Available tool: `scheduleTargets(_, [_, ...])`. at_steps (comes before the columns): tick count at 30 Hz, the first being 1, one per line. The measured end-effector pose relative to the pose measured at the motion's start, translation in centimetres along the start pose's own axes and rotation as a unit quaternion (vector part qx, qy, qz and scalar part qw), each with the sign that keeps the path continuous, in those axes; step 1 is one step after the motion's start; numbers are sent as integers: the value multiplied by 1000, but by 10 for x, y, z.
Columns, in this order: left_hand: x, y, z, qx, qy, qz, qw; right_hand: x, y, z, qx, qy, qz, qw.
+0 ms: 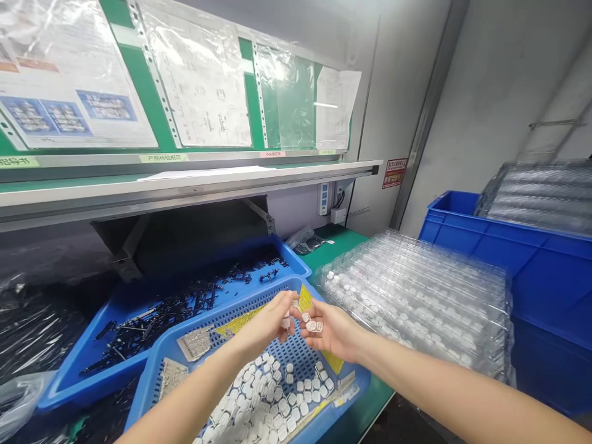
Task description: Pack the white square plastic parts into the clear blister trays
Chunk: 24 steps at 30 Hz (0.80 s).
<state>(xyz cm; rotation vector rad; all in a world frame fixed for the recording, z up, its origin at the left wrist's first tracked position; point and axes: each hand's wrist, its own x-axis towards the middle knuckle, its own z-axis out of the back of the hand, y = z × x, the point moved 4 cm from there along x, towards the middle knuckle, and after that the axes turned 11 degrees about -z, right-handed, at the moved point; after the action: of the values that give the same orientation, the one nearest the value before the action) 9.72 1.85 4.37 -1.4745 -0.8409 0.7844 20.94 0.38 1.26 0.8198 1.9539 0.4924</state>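
Head view: we hold both hands close together over the blue perforated basket [144, 385]. Our left hand [276, 316] has its fingers curled around a few white pieces. Our right hand [329, 327] is half open, palm up, with small white squares [314, 325] resting on its fingers. Between our hands stands a yellow card [305, 298]; we cannot tell which hand grips it. Below lie many loose white pieces [259, 394], and clear trays [425, 253] sit to the right.
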Motion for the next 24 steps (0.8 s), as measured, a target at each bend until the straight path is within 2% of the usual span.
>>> scheduleTargets(3, [2,0,5,-109,-29,35,993,-6,0,-2,1,-28,-5,1000])
scheduleTargets(7, [4,-3,7,-119,-51,6,992,-12,-4,-14,14,-47,-23,999])
scheduleTargets(11, [0,-6,-4,-53,-7,-55,997,-4,-10,-23,41,-2,-26,999])
scheduleTargets(15, [-1,-8,-12,23,62,-112,992,8,-14,-17,23,24,5,999])
scheduleTargets(17, [1,-10,-8,69,48,-143,986,10,-13,-11,-23,20,24,999])
scheduleTargets(19, [5,-8,1,154,20,-135,979,7,-6,-1,-66,14,44,997])
scheduleTargets(21, [6,2,10,288,38,-72,954,-2,10,12,-93,5,62,994])
scheduleTargets(22, [6,9,14,360,66,-30,930,-8,22,21,-128,-16,82,988])
scheduleTargets(24, [2,25,19,467,124,35,875,-24,51,42,-250,-102,136,953])
